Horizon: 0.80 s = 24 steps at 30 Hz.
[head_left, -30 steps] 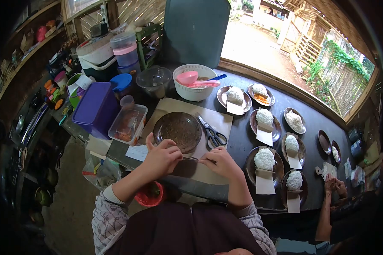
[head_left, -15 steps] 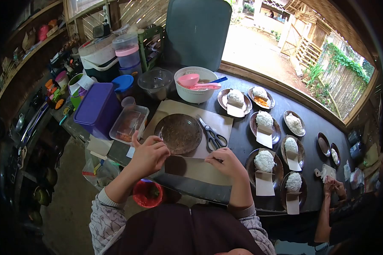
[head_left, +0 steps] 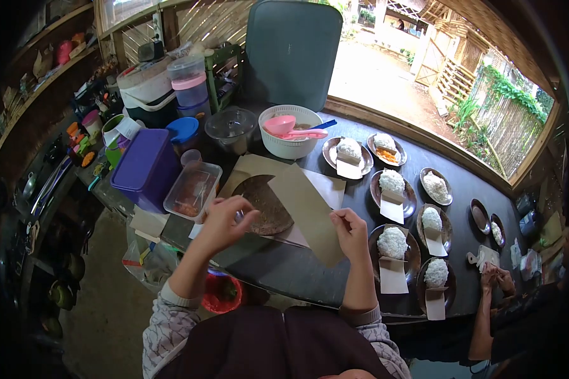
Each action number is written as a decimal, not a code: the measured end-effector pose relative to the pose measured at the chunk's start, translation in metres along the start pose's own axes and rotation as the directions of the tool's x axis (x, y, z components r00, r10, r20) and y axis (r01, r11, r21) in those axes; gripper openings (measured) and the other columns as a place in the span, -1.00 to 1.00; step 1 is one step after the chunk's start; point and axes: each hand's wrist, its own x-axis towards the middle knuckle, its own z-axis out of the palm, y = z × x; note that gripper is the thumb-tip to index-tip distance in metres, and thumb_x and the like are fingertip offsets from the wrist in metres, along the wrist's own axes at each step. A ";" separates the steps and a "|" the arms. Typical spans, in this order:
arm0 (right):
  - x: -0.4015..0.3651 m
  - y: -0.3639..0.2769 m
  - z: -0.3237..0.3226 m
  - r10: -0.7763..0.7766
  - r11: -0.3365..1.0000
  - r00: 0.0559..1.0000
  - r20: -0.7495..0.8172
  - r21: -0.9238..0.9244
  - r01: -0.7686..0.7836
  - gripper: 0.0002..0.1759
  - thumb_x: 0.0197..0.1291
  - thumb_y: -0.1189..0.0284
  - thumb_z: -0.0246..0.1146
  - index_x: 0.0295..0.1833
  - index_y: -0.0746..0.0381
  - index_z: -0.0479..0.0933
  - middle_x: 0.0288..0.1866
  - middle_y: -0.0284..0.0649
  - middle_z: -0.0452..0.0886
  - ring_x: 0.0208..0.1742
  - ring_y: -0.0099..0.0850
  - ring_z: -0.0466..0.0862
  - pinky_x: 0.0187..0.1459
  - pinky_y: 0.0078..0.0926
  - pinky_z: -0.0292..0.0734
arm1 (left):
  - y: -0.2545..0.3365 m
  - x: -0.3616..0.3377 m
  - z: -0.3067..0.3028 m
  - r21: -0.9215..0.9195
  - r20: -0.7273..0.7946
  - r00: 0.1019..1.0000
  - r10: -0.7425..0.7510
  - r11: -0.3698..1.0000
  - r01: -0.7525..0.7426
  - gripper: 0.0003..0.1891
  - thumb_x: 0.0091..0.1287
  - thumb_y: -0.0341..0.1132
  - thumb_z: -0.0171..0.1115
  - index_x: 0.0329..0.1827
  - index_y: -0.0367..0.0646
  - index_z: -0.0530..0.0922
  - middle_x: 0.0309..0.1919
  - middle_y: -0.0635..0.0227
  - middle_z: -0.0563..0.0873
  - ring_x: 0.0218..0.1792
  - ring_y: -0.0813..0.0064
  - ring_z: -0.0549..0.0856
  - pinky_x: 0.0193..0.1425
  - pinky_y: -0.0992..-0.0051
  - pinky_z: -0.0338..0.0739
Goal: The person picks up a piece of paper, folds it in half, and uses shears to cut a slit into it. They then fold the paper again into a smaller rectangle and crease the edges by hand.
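Brown paper [head_left: 305, 213], mid-frame, hangs pinched in the right hand [head_left: 351, 232]; the left hand [head_left: 224, 222] is loosely open. One-edge support could let it sag onto the plate [head_left: 262, 194].

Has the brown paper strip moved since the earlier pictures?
Yes, forward: once along the near edge of the dark plate, the strip now slants over its right side, in the right hand.

Round plate [head_left: 265, 205] partly behind card [head_left: 306, 211]
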 end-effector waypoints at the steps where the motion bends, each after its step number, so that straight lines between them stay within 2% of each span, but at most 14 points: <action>1: 0.000 0.001 0.001 0.035 0.999 0.999 -0.021 0.022 -0.035 -0.89 0.18 0.51 0.19 -0.31 0.36 0.51 -0.58 -0.39 0.47 -0.48 -0.74 0.41 -0.42 -0.73 0.34 | 0.002 0.005 0.009 -0.137 0.073 0.997 0.026 0.991 -0.016 -0.81 0.17 -0.27 0.24 -0.31 -0.21 0.53 -0.34 0.27 0.59 -0.21 0.27 0.60 -0.03 0.32 0.40; 3: 0.001 0.003 0.002 0.066 0.997 0.997 -0.045 0.042 -0.064 -0.89 0.20 0.50 0.17 -0.30 0.35 0.50 -0.57 -0.43 0.46 -0.48 -0.76 0.40 -0.42 -0.76 0.32 | 0.008 0.016 0.032 -0.192 0.061 0.995 0.078 0.979 -0.065 -0.77 0.18 -0.28 0.24 -0.21 -0.24 0.51 -0.29 0.23 0.59 -0.22 0.30 0.61 -0.10 0.39 0.44; 5: 0.004 0.009 0.002 0.068 0.976 0.984 -0.167 0.215 -0.031 -0.88 0.23 0.47 0.16 -0.24 0.32 0.46 -0.47 -0.45 0.47 -0.46 -0.77 0.38 -0.42 -0.80 0.30 | 0.019 0.028 0.050 -0.247 0.047 0.989 0.137 0.961 -0.121 -0.71 0.18 -0.30 0.24 -0.11 -0.26 0.49 -0.24 0.19 0.58 -0.22 0.32 0.62 -0.18 0.45 0.48; 7: 0.006 0.015 0.001 0.056 0.971 0.980 -0.193 0.237 -0.009 -0.88 0.24 0.46 0.15 -0.21 0.32 0.44 -0.42 -0.43 0.47 -0.44 -0.76 0.39 -0.41 -0.80 0.30 | 0.033 0.040 0.064 -0.498 0.168 0.980 0.101 0.867 -0.004 -0.61 0.19 -0.32 0.23 0.05 -0.29 0.42 -0.14 0.20 0.57 -0.18 0.40 0.60 -0.10 0.46 0.48; 10: 0.004 0.016 0.000 0.042 0.964 0.978 -0.203 0.266 0.013 -0.87 0.25 0.46 0.13 -0.18 0.31 0.42 -0.33 -0.41 0.48 -0.38 -0.75 0.42 -0.38 -0.80 0.33 | 0.036 0.063 0.090 -0.609 0.159 0.976 0.146 0.793 -0.020 -0.51 0.17 -0.25 0.26 0.09 -0.33 0.38 -0.13 0.18 0.59 -0.27 0.41 0.62 -0.20 0.45 0.50; 12: 0.003 0.010 0.002 0.032 0.963 0.980 -0.195 0.270 0.022 -0.88 0.26 0.46 0.12 -0.17 0.30 0.41 -0.31 -0.39 0.49 -0.35 -0.74 0.44 -0.35 -0.79 0.34 | 0.040 0.071 0.096 -0.582 0.106 0.982 0.153 0.811 -0.063 -0.57 0.19 -0.25 0.25 0.04 -0.33 0.42 -0.19 0.21 0.59 -0.33 0.49 0.59 -0.22 0.51 0.50; 14: 0.002 -0.003 0.005 0.073 0.929 0.983 -0.167 0.371 -0.006 -0.86 0.25 0.48 0.12 -0.14 0.32 0.43 -0.29 -0.37 0.51 -0.28 -0.70 0.47 -0.28 -0.74 0.38 | 0.046 0.078 0.097 -0.601 0.235 0.971 0.053 0.793 0.102 -0.66 0.23 -0.30 0.22 0.01 -0.28 0.46 -0.24 0.33 0.61 -0.25 0.60 0.59 -0.13 0.59 0.47; 15: 0.001 -0.002 0.005 0.072 0.929 0.982 -0.174 0.370 -0.003 -0.86 0.25 0.48 0.12 -0.14 0.32 0.43 -0.29 -0.37 0.51 -0.28 -0.70 0.47 -0.28 -0.74 0.38 | 0.046 0.080 0.101 -0.601 0.237 0.970 0.059 0.793 0.098 -0.66 0.23 -0.30 0.22 0.01 -0.28 0.46 -0.24 0.33 0.61 -0.25 0.60 0.59 -0.13 0.59 0.47; 17: -0.001 0.000 0.004 -0.042 0.984 0.987 -0.156 0.164 0.067 -0.81 0.23 0.47 0.13 -0.09 0.33 0.44 -0.25 -0.36 0.53 -0.24 -0.66 0.48 -0.22 -0.66 0.40 | 0.044 0.081 0.112 -0.686 0.269 0.961 0.060 0.713 0.148 -0.74 0.26 -0.29 0.21 -0.09 -0.27 0.50 -0.32 0.42 0.62 -0.30 0.69 0.57 -0.20 0.64 0.46; 18: -0.001 0.000 0.003 -0.040 0.985 0.986 -0.162 0.161 0.067 -0.81 0.23 0.47 0.13 -0.09 0.33 0.44 -0.25 -0.36 0.53 -0.24 -0.66 0.48 -0.22 -0.66 0.40 | 0.041 0.081 0.119 -0.686 0.273 0.960 0.065 0.712 0.147 -0.74 0.26 -0.29 0.21 -0.09 -0.27 0.50 -0.32 0.42 0.62 -0.30 0.69 0.57 -0.20 0.64 0.46; 20: -0.002 0.001 0.002 -0.051 0.989 0.994 -0.097 0.133 0.063 -0.77 0.20 0.48 0.15 -0.05 0.35 0.45 -0.24 -0.35 0.54 -0.24 -0.63 0.49 -0.20 -0.61 0.41 | 0.037 0.082 0.130 -0.846 0.284 0.952 0.115 0.498 0.191 -0.79 0.27 -0.33 0.20 -0.11 -0.24 0.50 -0.35 0.44 0.62 -0.33 0.71 0.57 -0.26 0.67 0.46; 21: -0.003 0.000 0.001 -0.045 0.990 0.994 -0.103 0.131 0.058 -0.77 0.20 0.48 0.15 -0.05 0.35 0.45 -0.24 -0.35 0.54 -0.24 -0.63 0.49 -0.20 -0.61 0.41 | 0.038 0.082 0.130 -0.845 0.290 0.949 0.119 0.497 0.196 -0.79 0.27 -0.33 0.20 -0.11 -0.24 0.50 -0.35 0.44 0.62 -0.33 0.71 0.57 -0.26 0.67 0.46; 23: -0.004 -0.002 -0.001 -0.005 0.972 0.999 -0.033 0.235 0.012 -0.72 0.26 0.38 0.11 -0.02 0.35 0.43 -0.20 -0.31 0.54 -0.19 -0.61 0.48 -0.20 -0.62 0.40 | 0.042 0.081 0.129 -0.926 0.219 0.972 0.080 0.332 0.181 -0.87 0.25 -0.40 0.20 -0.20 -0.22 0.50 -0.39 0.45 0.62 -0.40 0.73 0.57 -0.31 0.69 0.45; 24: -0.006 0.005 0.000 0.001 0.972 0.999 -0.036 0.234 0.008 -0.72 0.26 0.38 0.11 -0.02 0.35 0.43 -0.20 -0.31 0.54 -0.19 -0.61 0.48 -0.20 -0.62 0.40 | 0.040 0.081 0.129 -0.925 0.225 0.971 0.081 0.331 0.187 -0.87 0.25 -0.40 0.20 -0.20 -0.22 0.50 -0.39 0.45 0.62 -0.40 0.73 0.57 -0.31 0.69 0.45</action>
